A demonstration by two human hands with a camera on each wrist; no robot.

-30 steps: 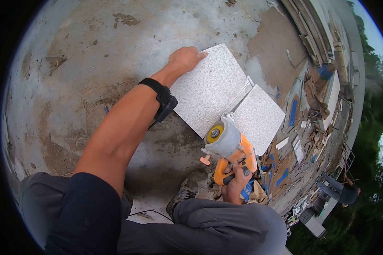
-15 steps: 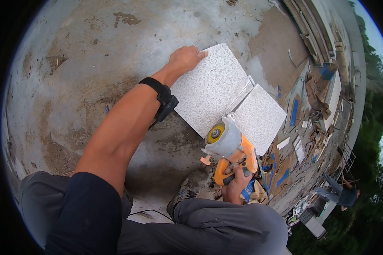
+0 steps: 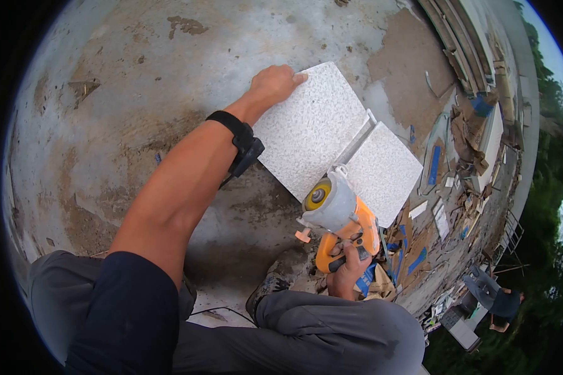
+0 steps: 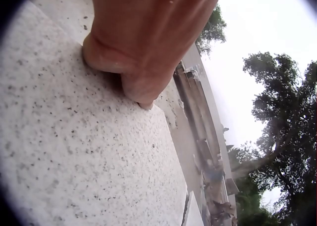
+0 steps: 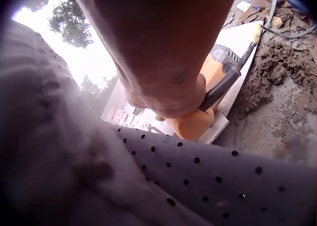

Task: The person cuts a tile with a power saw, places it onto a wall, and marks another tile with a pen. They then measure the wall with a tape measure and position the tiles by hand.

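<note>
1. While the right hand (image 3: 349, 276) curls its fingers round the orange power tool (image 3: 368, 226), that tool sits at the near end of the large slab (image 3: 316, 125).
2. Left hand (image 3: 274, 86) grips the large slab's far left edge, fingers narrow.
3. Small slab (image 3: 385, 175): just right of the large slab.
4. Debris (image 3: 441, 219): farther right of it.
5. Another person (image 3: 503, 304): well beyond, right.

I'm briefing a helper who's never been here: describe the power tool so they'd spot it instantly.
From the concrete floor, go to the two speckled white slabs. At the near end of the seam between them, the right hand grips the power tool. Its orange body, grey guard and yellow disc set it apart from the slabs.
</note>
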